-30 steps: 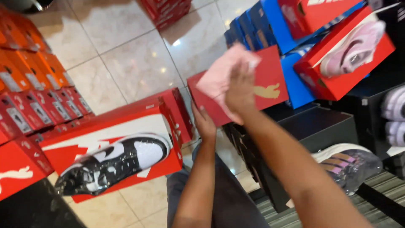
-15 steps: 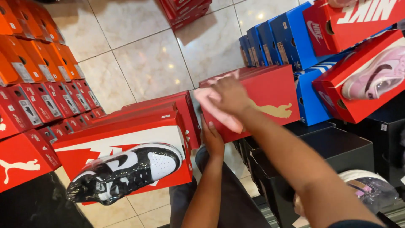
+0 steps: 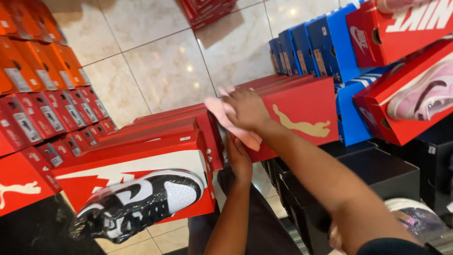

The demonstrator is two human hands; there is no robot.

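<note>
My right hand (image 3: pixel 247 108) presses a pink cloth (image 3: pixel 225 118) against the left end of a red shoe box with a gold leaping-cat figure (image 3: pixel 302 111). This box lies on a stack of black boxes (image 3: pixel 377 172). My left hand (image 3: pixel 239 158) grips the same red box from below at its near left corner, with part of the fingers hidden behind the box. Both forearms reach in from the bottom of the view.
A black-and-white sneaker in clear wrap (image 3: pixel 137 203) rests on a red and white box (image 3: pixel 141 163) at lower left. Rows of red and orange boxes (image 3: pixel 42 94) line the left. Blue boxes (image 3: pixel 325 42) and a pink sneaker (image 3: pixel 424 94) are at right. Tiled floor (image 3: pixel 165 66) lies beyond.
The red box has come down from a tilted-up position to lie flatter. My right hand has slid the pink cloth from the box's upper face to its left end.
</note>
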